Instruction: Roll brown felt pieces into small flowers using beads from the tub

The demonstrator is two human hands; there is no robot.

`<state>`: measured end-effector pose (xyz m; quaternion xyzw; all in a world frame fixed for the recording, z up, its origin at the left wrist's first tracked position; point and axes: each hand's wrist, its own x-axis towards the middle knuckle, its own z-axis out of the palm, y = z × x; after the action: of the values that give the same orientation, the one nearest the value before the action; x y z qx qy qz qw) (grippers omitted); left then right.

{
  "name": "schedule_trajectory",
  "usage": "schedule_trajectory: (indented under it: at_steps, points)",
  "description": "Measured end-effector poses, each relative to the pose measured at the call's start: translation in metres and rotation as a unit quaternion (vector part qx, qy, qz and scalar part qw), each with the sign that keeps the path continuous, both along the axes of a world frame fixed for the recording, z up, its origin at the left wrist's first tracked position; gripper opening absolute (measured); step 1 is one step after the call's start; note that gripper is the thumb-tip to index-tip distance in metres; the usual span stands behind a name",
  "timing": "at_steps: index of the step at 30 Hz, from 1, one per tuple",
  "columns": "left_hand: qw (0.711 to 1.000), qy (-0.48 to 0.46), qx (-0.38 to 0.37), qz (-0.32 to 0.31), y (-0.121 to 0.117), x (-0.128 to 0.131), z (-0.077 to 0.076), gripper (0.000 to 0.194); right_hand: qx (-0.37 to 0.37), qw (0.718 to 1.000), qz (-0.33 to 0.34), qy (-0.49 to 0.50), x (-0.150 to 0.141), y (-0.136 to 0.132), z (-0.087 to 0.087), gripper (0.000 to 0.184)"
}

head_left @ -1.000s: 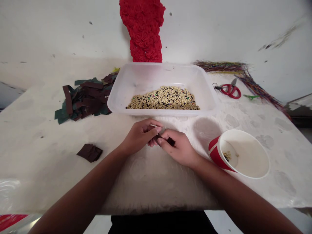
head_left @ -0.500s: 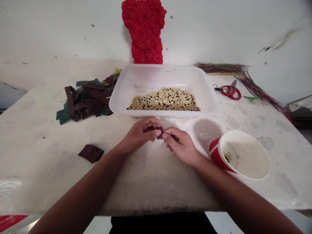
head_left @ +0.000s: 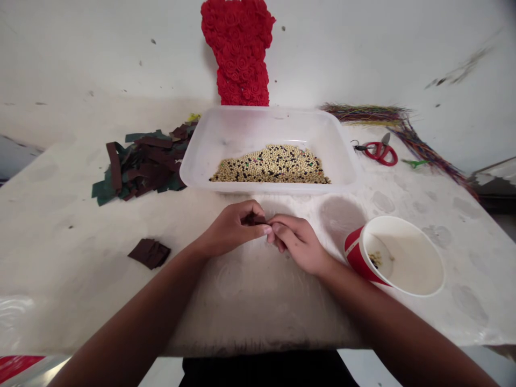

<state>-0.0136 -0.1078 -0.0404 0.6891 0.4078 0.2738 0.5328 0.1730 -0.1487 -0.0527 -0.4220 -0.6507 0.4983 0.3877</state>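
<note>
My left hand (head_left: 237,228) and my right hand (head_left: 296,239) meet over the table in front of the white tub. Between their fingertips is a small dark brown fabric piece (head_left: 260,220), mostly covered by the fingers. The left thumb and fingers pinch one side of it, and the right thumb and forefinger grip the other. On the table left of my left forearm lies a small stack of dark brown pieces (head_left: 149,253). The translucent white tub (head_left: 266,187) just beyond my hands holds a heap of cream and black beads (head_left: 278,164).
Brown and green strips (head_left: 149,161) are piled left of the tub. At right a red-and-white paper bucket (head_left: 358,258) lies tilted, a few beads inside. Behind it are red-handled scissors (head_left: 381,153), a green tool (head_left: 415,163) and bundled coloured wires (head_left: 366,113). Red foam roses (head_left: 242,59) stand behind.
The brown piece, earlier held with its flat face showing, is now turned or folded into a narrow dark strip. My left fingers have curled in closer and the two hands' fingertips touch.
</note>
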Motion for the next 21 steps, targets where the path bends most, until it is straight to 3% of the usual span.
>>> schedule_trajectory:
  at_steps: [6,16,21]
  points:
    - [1.0,0.011,-0.015,0.016,-0.0022,0.0012,0.0031,0.026,-0.007,1.0,0.003,-0.017,0.0006,-0.0024,0.0015,0.037]
    - [0.998,-0.04,-0.052,0.004,-0.0006,-0.0037,0.0025,0.023,-0.037,0.998,-0.014,0.044,-0.0023,-0.0011,-0.0035,0.033]
    - [0.999,-0.016,-0.03,0.01,-0.0018,-0.0009,0.0037,0.022,-0.028,0.999,-0.013,0.026,-0.0019,-0.0017,-0.0022,0.036]
